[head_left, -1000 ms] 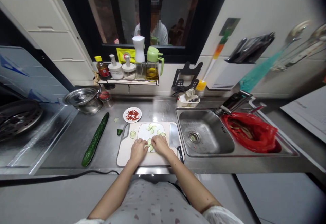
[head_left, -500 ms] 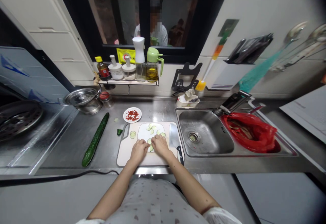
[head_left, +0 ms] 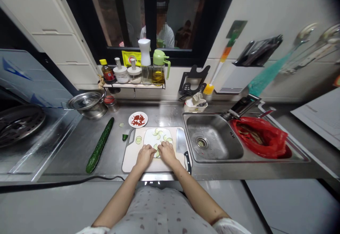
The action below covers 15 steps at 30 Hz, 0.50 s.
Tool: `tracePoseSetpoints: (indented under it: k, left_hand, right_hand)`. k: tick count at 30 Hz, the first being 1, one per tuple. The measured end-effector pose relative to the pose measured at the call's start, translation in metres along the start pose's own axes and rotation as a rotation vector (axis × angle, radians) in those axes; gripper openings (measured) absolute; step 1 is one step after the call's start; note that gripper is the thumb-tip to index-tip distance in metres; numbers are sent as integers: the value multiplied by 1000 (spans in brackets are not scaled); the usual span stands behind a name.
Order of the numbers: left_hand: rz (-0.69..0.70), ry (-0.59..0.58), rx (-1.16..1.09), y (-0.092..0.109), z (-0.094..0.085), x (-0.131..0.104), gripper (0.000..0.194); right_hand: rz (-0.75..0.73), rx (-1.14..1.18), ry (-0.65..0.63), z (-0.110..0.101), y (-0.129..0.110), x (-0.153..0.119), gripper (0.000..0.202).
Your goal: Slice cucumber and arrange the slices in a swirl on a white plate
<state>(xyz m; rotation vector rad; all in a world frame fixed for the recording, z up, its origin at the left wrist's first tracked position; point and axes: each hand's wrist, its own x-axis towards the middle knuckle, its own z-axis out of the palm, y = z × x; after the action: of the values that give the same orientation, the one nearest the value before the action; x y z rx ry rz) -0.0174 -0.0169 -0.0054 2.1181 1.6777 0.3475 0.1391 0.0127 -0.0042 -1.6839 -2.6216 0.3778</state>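
A white square plate lies on the cutting board, with thin cucumber slices set out on it in curved clusters. Over the plate's lower left edge, my left hand has its fingertips pinched at a cucumber slice. My right hand meets it from the other side, fingers bent down and closed on slices near the plate's middle. What lies under the right fingers is partly hidden. To the right on the board rests a kitchen knife with a black handle. Some loose slices sit left of the plate.
A whole cucumber lies on the steel counter at left, with a cut cucumber end nearby. Behind the board stands a small plate of chopped red bits. The sink and a red plastic bag are at right.
Both hands stay at nearly the same spot over the plate, with only slight finger movement. The camera view has shifted a little.
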Motion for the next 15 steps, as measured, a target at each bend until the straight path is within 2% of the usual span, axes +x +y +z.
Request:
tracePoseSetpoints:
  k: [15]
  left_hand:
    - [-4, 6, -12, 0, 0, -1, 29]
  right_hand:
    - [21, -16, -16, 2, -5, -4, 28]
